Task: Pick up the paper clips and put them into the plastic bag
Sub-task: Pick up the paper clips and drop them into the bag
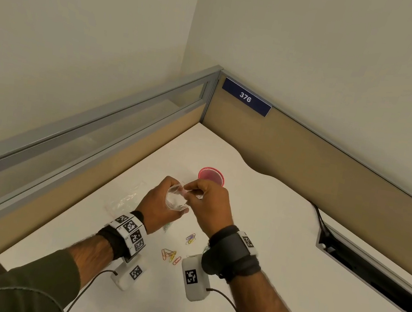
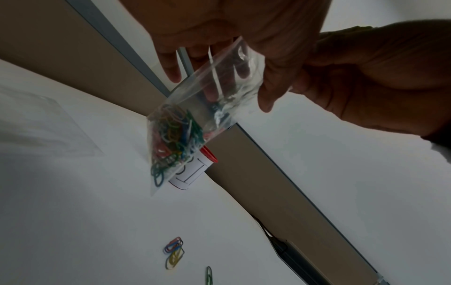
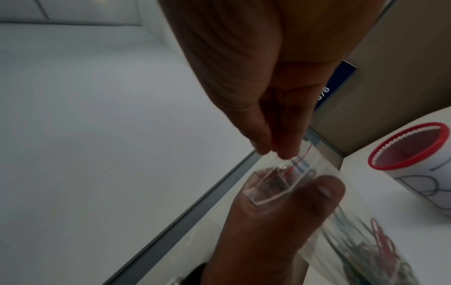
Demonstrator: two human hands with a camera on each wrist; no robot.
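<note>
My left hand (image 1: 170,196) holds a clear plastic bag (image 1: 176,201) above the white table, fingers and thumb curled round its upper part. In the left wrist view the plastic bag (image 2: 175,135) hangs down with several coloured paper clips in its bottom. My right hand (image 3: 273,152) is at the bag's open mouth (image 3: 280,192), fingertips pinched on a thin red paper clip (image 3: 308,151). More loose paper clips (image 1: 190,238) lie on the table below the hands, and another group of clips (image 1: 170,255) lies nearer me.
A red mesh cup (image 1: 211,175) with a white paper wrap stands just beyond my hands. A second clear bag (image 1: 125,197) lies flat on the table to the left. Partition walls (image 1: 307,155) close the desk's corner; a cable slot (image 1: 370,271) opens at the right.
</note>
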